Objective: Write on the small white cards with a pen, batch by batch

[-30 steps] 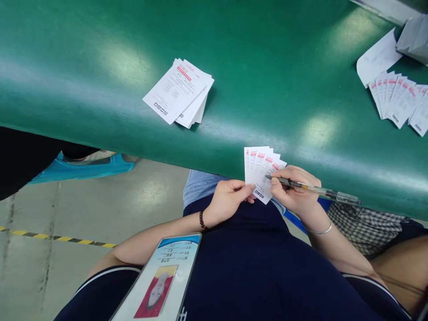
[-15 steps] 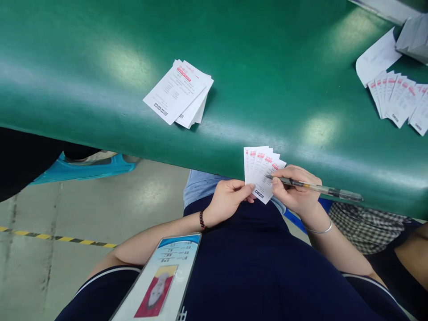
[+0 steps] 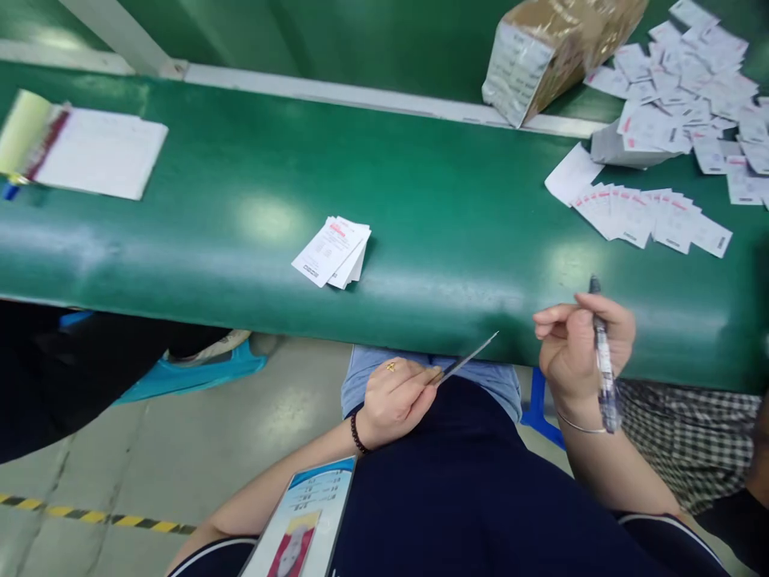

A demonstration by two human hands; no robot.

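Note:
My left hand (image 3: 400,397) pinches a few white cards (image 3: 467,358), seen nearly edge-on, just off the front edge of the green table (image 3: 420,200). To the right, my right hand (image 3: 582,344) is raised over the table edge, with a pen (image 3: 602,365) held between thumb and fingers, its tip pointing away from me. A small stack of white printed cards (image 3: 330,250) lies on the table ahead of my left hand. At the right, a fanned row of cards (image 3: 673,220) lies beside a blank white sheet (image 3: 573,174).
At the far left lies an open notepad (image 3: 99,152). A taped carton (image 3: 541,60) stands at the back, near a large scatter of cards (image 3: 690,80). People sit on both sides; a blue stool (image 3: 198,373) is at the left.
My right hand has lifted away from the cards to the right with the pen. The cards in my left hand, fanned before, are now turned edge-on. The view has shifted, showing more table.

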